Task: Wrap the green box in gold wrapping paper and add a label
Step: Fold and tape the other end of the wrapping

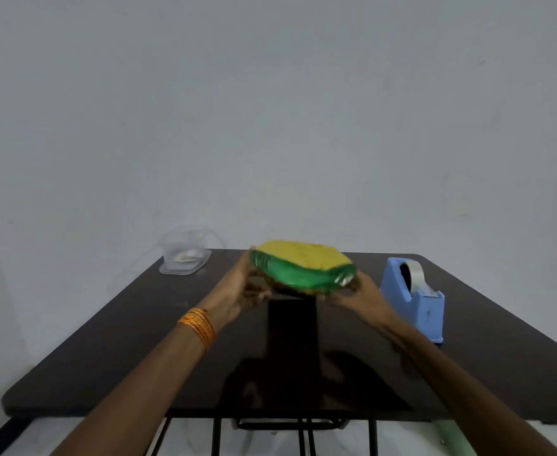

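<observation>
Holding: left hand (pixel 241 291) and right hand (pixel 361 292) pinching shiny green box (pixel 298 274) ends, above dark tabletop (pixel 139 340).
Done: crinkled gold wrapping paper (pixel 303 256) covers top only.
Left: closing, taping, label; blue tape dispenser (pixel 415 294) at 3 o'clock.

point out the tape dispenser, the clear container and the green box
tape dispenser (pixel 415 301): head view, blue side wall
clear container (pixel 185 258): head view, front wall
green box (pixel 295 274): head view, green near face

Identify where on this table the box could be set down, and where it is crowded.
The dark table is bare across its near middle, between the two forearms, and along its near left side. The far left corner holds a clear container; the right edge holds the blue tape dispenser. Both hands hold the box above the far middle.
</observation>
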{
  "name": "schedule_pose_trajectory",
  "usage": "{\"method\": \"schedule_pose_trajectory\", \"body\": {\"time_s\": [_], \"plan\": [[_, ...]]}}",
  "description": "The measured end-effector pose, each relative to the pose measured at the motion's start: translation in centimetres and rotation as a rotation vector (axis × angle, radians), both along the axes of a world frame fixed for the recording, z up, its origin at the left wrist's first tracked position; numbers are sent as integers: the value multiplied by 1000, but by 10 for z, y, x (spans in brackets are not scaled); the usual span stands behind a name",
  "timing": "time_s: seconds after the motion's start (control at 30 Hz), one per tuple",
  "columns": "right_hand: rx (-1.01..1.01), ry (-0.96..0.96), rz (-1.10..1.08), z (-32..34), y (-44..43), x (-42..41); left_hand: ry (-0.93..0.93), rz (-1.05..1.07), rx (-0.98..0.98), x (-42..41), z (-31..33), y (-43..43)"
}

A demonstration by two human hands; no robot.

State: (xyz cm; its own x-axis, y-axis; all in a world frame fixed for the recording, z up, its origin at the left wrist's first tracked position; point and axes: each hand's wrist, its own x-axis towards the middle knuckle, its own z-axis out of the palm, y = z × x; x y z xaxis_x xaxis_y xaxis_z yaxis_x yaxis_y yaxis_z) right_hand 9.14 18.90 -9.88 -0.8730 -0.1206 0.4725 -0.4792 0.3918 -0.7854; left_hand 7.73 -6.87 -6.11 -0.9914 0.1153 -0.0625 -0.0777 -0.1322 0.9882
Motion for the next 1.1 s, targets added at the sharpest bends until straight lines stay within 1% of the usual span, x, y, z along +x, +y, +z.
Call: {"method": "schedule_pose_trajectory", "body": {"time_s": [0.07, 0.2, 0.27, 0.37, 0.43, 0.5, 0.57, 0.6, 0.67, 0.77, 0.87, 0.9, 0.97, 1.0, 1.1], "plan": [[17, 8, -75, 18, -3, -6, 37, 37, -3, 2, 16, 3], [-34, -59, -36, 46, -6, -10, 89, 44, -63, 6, 37, 5], [-26, -81, -22, 53, -9, -8, 129, 67, -145, 8, 39, 6], [-74, -94, -7, 49, -10, -8, 231, 85, -264, 11, 34, 5], [-93, -100, 1, 49, -11, -9, 368, 152, -355, 9, 33, 4], [-94, -101, 14, 51, -14, -9, 542, 302, -452, 3, 39, 3], [-80, -104, 17, 54, -15, -9, 741, 370, -486, -2, 55, 1], [-67, -104, 15, 55, -15, -10, 839, 353, -517, -4, 64, 1], [-47, -104, 12, 55, -15, -11, 970, 285, -651, -8, 85, 1], [-41, -98, 5, 52, -13, -13, 1008, 181, -908, -16, 114, 2], [-27, -89, 8, 53, -12, -11, 1033, 89, -1107, -21, 141, 3], [-23, -88, 9, 54, -11, -11, 1047, 71, -1130, -22, 149, 4], [-7, -82, 14, 54, -9, -11, 1054, 85, -1095, -21, 163, 3], [-7, -80, 21, 53, -8, -12, 1034, 115, -1035, -20, 167, 2], [-22, -91, 28, 51, -8, -13, 990, 287, -752, -18, 170, -3]]}}
